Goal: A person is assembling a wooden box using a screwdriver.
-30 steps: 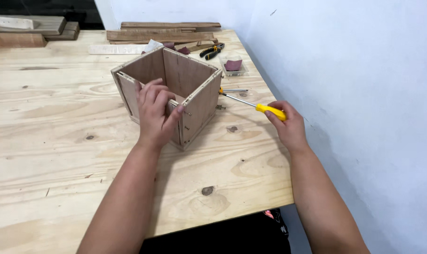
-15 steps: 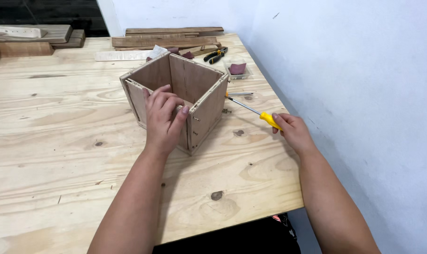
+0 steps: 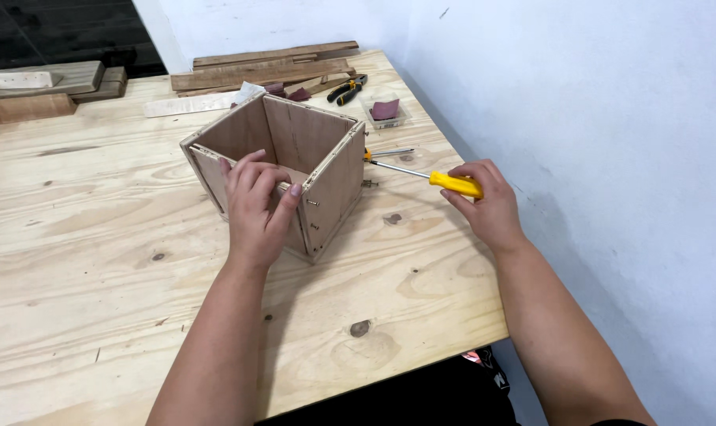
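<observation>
An open-topped plywood box [image 3: 318, 150] stands on the pale wooden workbench [image 3: 98, 260]. My left hand [image 3: 257, 207] grips its near wall, fingers curled over the top edge. My right hand [image 3: 488, 207] lies to the right of the box and holds a yellow-handled screwdriver [image 3: 456, 184]. The metal shaft points left toward the box's right side. A second thin tool with a yellow end [image 3: 389, 152] lies on the bench just behind that shaft.
Wooden planks [image 3: 271, 67] lie along the back of the bench, with pliers [image 3: 346, 88] and a small clear tray of reddish sandpaper [image 3: 385, 110] near them. More wood blocks [image 3: 39, 87] sit at the back left. A white wall [image 3: 594, 158] borders the bench's right edge.
The view has shifted a little. My right hand with the screwdriver has drawn slightly away from the box's right side. My left hand keeps its hold on the box wall.
</observation>
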